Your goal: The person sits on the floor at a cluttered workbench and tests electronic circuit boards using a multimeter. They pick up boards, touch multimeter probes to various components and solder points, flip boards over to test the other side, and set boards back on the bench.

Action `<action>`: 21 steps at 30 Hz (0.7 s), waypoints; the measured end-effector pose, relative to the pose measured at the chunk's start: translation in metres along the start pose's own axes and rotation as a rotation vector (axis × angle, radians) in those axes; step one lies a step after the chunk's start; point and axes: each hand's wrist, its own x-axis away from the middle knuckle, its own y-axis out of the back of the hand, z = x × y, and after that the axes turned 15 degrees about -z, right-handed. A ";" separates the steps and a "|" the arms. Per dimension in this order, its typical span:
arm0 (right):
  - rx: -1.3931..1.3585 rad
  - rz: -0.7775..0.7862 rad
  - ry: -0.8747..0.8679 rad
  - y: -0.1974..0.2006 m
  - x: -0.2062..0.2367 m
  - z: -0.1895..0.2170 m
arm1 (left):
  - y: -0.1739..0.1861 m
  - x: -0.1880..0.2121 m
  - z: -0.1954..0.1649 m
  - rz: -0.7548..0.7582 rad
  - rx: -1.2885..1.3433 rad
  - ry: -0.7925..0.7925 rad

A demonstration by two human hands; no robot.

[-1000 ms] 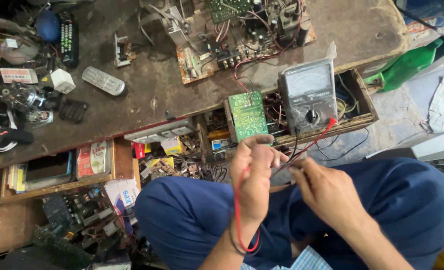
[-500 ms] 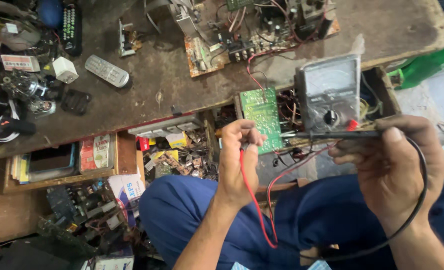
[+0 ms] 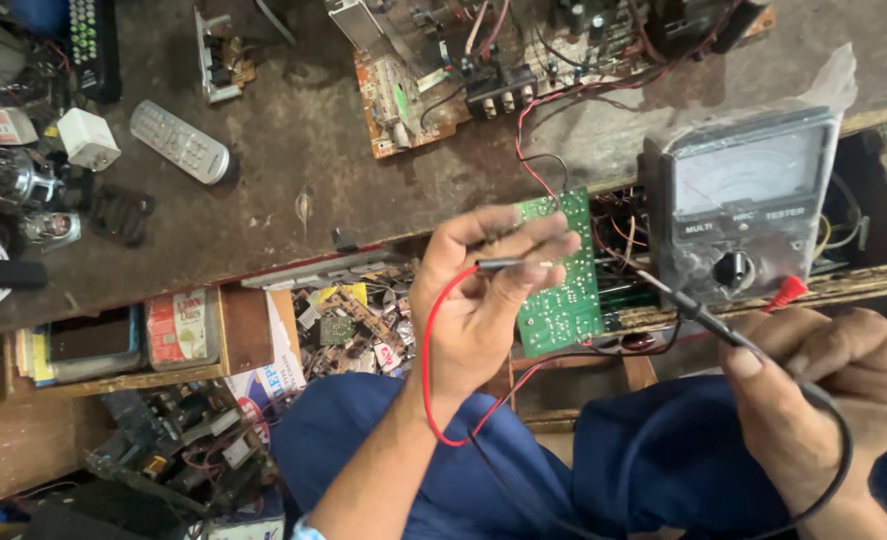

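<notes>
At the centre of the frame the left hand (image 3: 484,310) pinches a thin probe (image 3: 512,264) between thumb and fingertips; its red wire (image 3: 430,370) loops down past the wrist. The probe's tip lies against the small green circuit board (image 3: 562,275), which leans at the bench edge just right of the hand. At the lower right the right hand (image 3: 824,400) is clenched around a black probe (image 3: 699,312) whose tip points up and left toward the grey meter (image 3: 742,205), with the black wire (image 3: 836,455) curling round the hand. The meter stands at the upper right, wrapped in clear plastic. A grey remote control (image 3: 179,141) lies on the workbench (image 3: 304,200) at the upper left, and a larger brown circuit board (image 3: 444,90) sits at the top centre.
</notes>
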 end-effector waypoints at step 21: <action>0.920 0.411 0.664 -0.055 0.013 -0.018 | 0.038 0.065 0.043 -0.473 -0.253 -0.041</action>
